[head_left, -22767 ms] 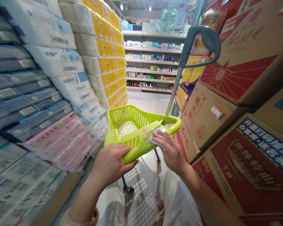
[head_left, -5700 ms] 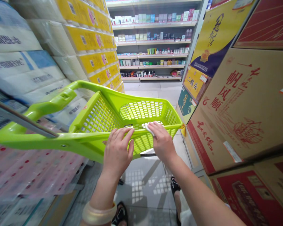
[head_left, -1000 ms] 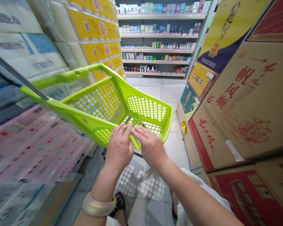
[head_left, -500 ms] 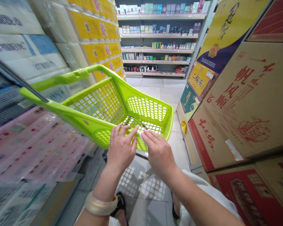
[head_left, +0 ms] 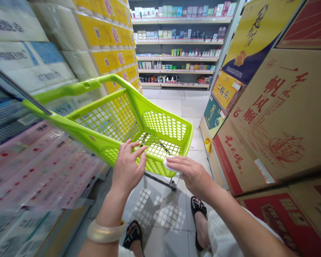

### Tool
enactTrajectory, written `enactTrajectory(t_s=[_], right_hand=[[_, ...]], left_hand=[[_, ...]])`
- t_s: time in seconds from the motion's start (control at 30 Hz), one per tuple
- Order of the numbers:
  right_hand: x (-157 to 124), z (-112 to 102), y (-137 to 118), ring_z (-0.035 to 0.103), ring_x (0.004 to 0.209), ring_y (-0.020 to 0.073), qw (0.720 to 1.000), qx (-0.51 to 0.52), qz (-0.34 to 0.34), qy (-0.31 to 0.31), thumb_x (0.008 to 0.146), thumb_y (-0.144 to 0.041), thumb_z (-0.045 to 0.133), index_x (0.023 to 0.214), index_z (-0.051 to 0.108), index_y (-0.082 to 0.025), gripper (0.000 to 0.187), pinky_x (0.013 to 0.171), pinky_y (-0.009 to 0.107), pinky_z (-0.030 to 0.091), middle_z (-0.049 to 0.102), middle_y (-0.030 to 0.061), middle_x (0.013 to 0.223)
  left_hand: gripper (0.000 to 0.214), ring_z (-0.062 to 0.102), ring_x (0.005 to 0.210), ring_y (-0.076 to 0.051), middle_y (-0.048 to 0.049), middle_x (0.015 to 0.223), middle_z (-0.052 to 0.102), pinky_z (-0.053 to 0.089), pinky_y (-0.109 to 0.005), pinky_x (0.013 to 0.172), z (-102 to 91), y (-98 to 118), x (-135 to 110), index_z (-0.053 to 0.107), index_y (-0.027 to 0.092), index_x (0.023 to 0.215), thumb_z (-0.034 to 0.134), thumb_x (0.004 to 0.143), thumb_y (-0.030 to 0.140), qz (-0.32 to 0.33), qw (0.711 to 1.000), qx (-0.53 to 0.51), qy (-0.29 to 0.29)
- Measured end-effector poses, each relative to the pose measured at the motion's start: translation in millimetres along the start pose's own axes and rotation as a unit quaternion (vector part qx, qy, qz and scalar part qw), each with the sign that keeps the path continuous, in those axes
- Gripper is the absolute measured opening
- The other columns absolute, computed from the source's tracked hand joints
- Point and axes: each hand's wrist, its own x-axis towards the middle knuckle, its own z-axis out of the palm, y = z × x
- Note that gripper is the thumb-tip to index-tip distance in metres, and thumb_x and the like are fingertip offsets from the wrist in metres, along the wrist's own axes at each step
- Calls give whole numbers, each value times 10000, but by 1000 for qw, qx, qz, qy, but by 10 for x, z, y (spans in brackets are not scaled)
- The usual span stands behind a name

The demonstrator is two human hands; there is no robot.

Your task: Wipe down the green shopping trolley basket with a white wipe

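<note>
A lime green plastic shopping basket (head_left: 115,117) on wheels stands tilted in a shop aisle. My left hand (head_left: 127,168) lies on its near rim with the fingers spread over the edge, steadying it. My right hand (head_left: 188,172) presses a small white cloth (head_left: 168,165) flat against the near right corner of the rim, fingers together on top of the cloth. The basket has nothing inside it. Its green handle bar (head_left: 69,87) sticks out to the left.
Stacked packs of tissue paper (head_left: 29,67) line the left. Large cardboard cartons (head_left: 273,117) are piled on the right. Shelves of small goods (head_left: 176,53) cross the far end. The tiled floor (head_left: 173,107) runs between them; my sandalled feet (head_left: 198,210) are below.
My right hand has slid the cloth to the right along the near rim, away from my left hand. The basket has shifted slightly and its wheel now shows beneath.
</note>
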Motion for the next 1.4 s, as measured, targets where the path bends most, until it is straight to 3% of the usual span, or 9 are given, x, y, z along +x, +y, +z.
enactTrajectory(t_s=[0.3,0.43,0.57,0.7,0.8,0.97,1.23,1.4], right_hand=[[-66,-137,169,646,1162,177,996,-13,77,42,853,13,436,1147,698,-249,473,1025,398,532,720,58,1180],[-33,-111,194,657,1143,175,993,-28,95,60,845,11,445,1148,698,-249,473,1030,398,528,728,54,1162],[-13,-33,113,663,1131,179,995,-33,76,61,849,11,436,1152,692,-223,461,1013,400,535,726,70,1167],[-32,38,18,675,1104,184,997,-31,48,50,845,0,449,1164,682,-223,453,972,396,554,726,73,1167],[-47,57,1,667,1115,182,998,-28,36,50,833,8,446,1170,676,-212,463,973,384,549,719,76,1183],[-52,-4,34,667,1098,171,999,3,19,49,870,-22,456,1157,673,-221,411,954,370,550,727,72,1161],[-155,-189,-2,689,1025,183,998,15,53,34,871,-34,474,1113,680,-226,371,896,371,560,739,71,1119],[-166,-180,10,688,1029,184,998,0,55,41,870,-31,470,1134,677,-238,394,894,370,562,737,65,1125]], left_hand=[[349,259,1441,-344,-101,1308,552,235,-623,1173,169,-87,114,662,218,1209,443,949,297,32,998,-41,-17],[411,216,1463,-319,-112,1453,452,219,-611,1181,192,89,89,566,204,1319,438,929,208,62,997,-44,-25],[484,235,1456,-301,-120,1457,464,228,-593,1184,213,363,-3,484,177,1392,444,910,159,95,990,-68,-80],[433,206,1454,-338,-100,1417,510,141,-674,1164,220,461,-47,559,208,1325,441,910,173,71,991,-75,-90],[354,224,1447,-316,-79,1379,541,136,-668,1164,203,439,-40,648,223,1187,401,936,185,65,989,-99,-91],[268,250,1428,-307,-53,1115,666,54,-666,1168,189,490,-58,695,238,967,433,926,195,53,986,-135,-82],[271,192,1451,-318,-48,1045,670,9,-665,1161,184,712,-157,689,241,1032,452,915,176,59,977,-177,-108],[258,199,1455,-315,-52,1040,671,20,-649,1173,186,693,-97,691,224,991,456,905,162,69,975,-170,-123]])
